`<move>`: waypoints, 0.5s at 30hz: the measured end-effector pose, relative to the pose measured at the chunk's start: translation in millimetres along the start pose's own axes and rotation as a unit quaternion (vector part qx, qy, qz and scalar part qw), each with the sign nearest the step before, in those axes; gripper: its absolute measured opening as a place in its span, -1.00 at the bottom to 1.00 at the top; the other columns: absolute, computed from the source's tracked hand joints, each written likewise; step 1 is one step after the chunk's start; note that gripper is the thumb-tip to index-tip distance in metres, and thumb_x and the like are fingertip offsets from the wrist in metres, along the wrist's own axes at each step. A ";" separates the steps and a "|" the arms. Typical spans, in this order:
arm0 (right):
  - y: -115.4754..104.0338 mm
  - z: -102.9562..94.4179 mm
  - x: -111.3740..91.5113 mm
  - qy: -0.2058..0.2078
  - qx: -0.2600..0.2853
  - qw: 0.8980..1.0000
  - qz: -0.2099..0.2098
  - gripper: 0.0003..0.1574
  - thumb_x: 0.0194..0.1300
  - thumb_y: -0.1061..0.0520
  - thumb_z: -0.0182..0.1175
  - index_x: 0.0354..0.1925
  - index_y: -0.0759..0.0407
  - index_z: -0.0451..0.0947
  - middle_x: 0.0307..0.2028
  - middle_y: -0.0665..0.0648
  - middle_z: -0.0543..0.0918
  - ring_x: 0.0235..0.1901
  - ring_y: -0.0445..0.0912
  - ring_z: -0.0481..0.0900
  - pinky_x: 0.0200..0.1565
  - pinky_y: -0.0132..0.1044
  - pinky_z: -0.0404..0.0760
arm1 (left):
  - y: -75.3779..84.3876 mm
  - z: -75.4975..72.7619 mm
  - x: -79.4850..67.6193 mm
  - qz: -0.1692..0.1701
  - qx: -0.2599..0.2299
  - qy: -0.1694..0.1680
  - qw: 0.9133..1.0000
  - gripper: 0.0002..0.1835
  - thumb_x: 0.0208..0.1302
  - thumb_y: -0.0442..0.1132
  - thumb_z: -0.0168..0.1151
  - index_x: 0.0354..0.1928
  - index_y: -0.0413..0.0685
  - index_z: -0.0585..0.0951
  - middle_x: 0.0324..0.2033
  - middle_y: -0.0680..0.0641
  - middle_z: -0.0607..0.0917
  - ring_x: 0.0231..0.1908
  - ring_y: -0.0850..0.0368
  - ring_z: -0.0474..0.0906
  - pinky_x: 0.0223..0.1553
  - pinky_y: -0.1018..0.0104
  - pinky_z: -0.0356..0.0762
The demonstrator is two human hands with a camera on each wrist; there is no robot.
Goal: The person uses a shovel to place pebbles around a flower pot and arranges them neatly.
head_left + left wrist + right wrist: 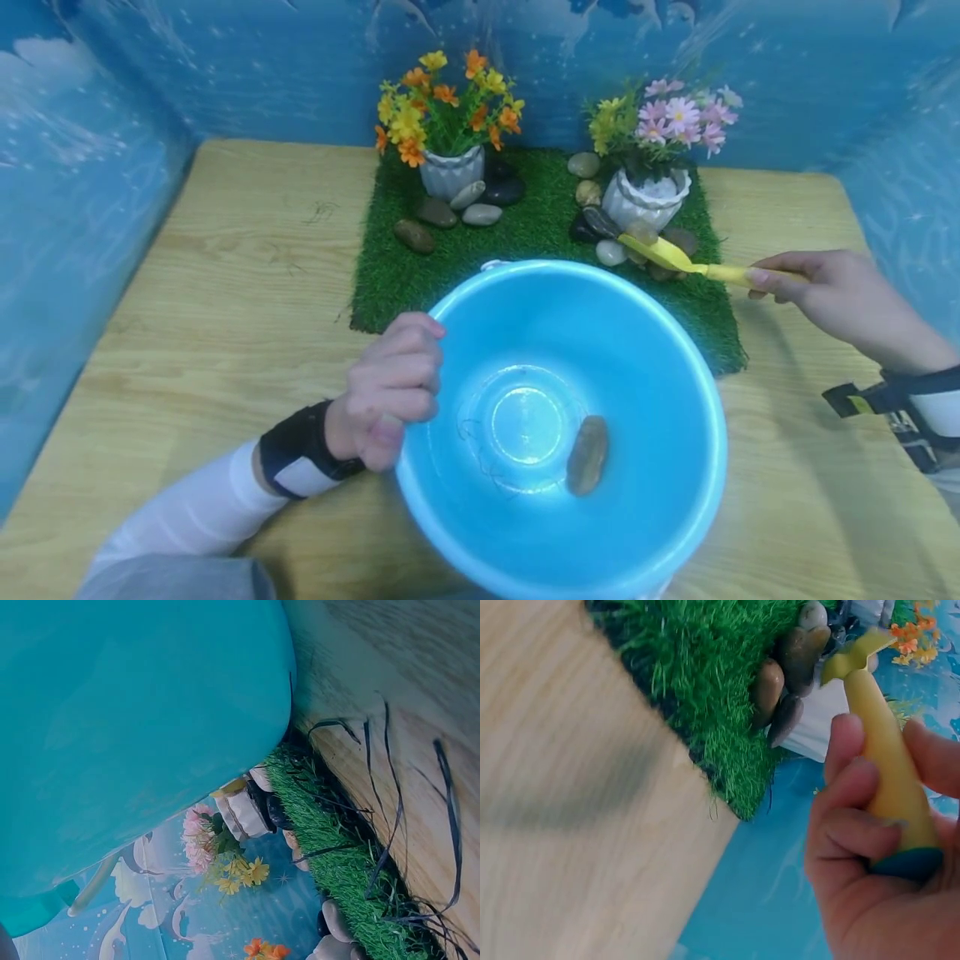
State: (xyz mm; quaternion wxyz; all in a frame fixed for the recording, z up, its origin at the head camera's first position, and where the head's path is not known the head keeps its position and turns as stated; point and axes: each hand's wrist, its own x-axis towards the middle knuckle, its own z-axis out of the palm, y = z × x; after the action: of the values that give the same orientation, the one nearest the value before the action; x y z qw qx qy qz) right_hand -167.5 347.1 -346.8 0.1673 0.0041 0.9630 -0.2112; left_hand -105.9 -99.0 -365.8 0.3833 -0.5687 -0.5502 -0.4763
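Observation:
My left hand (397, 392) grips the left rim of a light blue bucket (660, 417), which fills much of the left wrist view. Inside the bucket lies one oblong brown stone (587, 457). My right hand (847, 304) holds a small yellow shovel (663, 252) by its handle, fingers and thumb wrapped round it in the right wrist view. The blade is among the stones in front of the right flowerpot (647, 200) and partly covers them. Brown stones (799, 660) and a grey one also show near that pot in the right wrist view.
A green turf mat (405, 275) lies on the wooden table (247, 267). Another flowerpot (452, 173) with orange and yellow flowers stands back left, several stones (415, 237) before it. Dark loose strands (442, 825) lie by the mat. Blue printed walls (300, 83) enclose the table.

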 end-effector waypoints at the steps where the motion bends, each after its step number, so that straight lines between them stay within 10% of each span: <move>1: 1.4 -0.1 0.1 -0.014 0.012 1.000 0.005 -0.01 0.48 -0.42 -0.23 0.33 0.40 0.32 0.02 0.44 0.59 -0.08 0.30 0.48 -0.22 0.13 0.46 | 0.2 0.0 0.1 0.000 0.000 -0.001 1.000 -0.38 0.55 -0.12 -0.45 -0.79 0.08 0.25 -0.72 0.05 0.31 -0.57 0.06 0.29 -0.14 0.04 0.36; 15: 25.1 -12.8 -6.2 -0.097 0.119 0.987 0.038 -0.05 0.55 -0.32 -0.29 0.34 0.52 0.17 -0.17 0.19 0.56 -0.28 -0.08 0.52 -0.23 -0.36 0.58 | -0.4 2.5 2.6 0.007 0.000 0.011 1.000 -0.38 0.54 -0.14 -0.44 -0.81 0.08 0.23 -0.73 0.05 0.30 -0.59 0.06 0.27 -0.17 0.05 0.36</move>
State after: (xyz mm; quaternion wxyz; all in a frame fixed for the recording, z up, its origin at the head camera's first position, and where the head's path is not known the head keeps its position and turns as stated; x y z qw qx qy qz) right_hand -163.8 375.6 -344.1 0.2661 0.0399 0.9094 -0.3172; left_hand -106.2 -95.8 -363.9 0.3930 -0.5674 -0.5416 -0.4799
